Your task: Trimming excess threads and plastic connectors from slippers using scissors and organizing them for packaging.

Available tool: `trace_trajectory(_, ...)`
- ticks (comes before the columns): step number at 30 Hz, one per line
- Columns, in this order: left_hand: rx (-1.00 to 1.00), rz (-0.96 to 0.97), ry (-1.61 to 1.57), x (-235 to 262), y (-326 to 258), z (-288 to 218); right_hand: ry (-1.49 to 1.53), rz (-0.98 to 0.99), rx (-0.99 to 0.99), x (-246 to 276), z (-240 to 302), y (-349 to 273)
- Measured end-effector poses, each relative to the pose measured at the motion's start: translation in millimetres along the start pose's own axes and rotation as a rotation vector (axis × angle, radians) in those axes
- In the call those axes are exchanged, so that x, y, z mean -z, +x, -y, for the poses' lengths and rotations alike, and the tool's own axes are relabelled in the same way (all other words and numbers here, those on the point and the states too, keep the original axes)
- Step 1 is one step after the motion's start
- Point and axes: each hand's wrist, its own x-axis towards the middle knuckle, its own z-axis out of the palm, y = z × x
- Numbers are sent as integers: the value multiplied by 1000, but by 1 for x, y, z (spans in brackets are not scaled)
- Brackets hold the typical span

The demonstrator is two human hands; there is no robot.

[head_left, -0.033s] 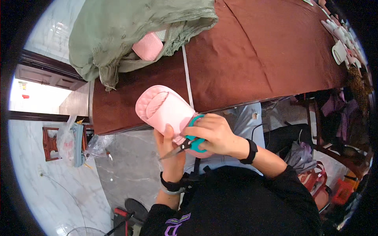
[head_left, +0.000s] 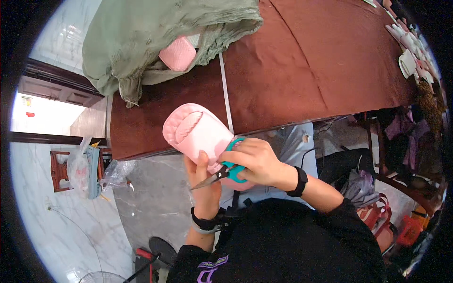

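A pale pink slipper (head_left: 210,137), with a quilted insole and a ruffled opening, is tilted in front of me at the table's near edge. My left hand (head_left: 205,194) is closed on its lower side, thumb on the smooth upper. Teal-handled scissors (head_left: 219,175) hang from my right hand (head_left: 258,162), their dark blades pointing left across my left palm. The right fingertips press together at the slipper's near edge; whether they pinch some small part there is hidden. More pink material (head_left: 241,185) shows below the scissor handles, partly covered.
A brown-covered table (head_left: 283,75) spans the far side. On it lies a large grey-green sack (head_left: 155,28) with a pink quilted piece (head_left: 178,54) in its mouth. A wooden stool (head_left: 60,170) with plastic bags stands left. Bags (head_left: 377,212) crowd the right floor; a fan (head_left: 103,277) is lower left.
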Motion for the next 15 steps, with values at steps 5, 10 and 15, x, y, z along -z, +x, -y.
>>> trace_trajectory(5,-112,-258,49,79,0,-10,123,156,-69,-25,9,-23)
trace_trajectory(10,-469,-626,283,199,-17,-90,192,561,-391,-38,-9,-53)
trace_trajectory(15,-742,-868,-35,294,-72,-144,227,538,-366,-82,-27,-36)
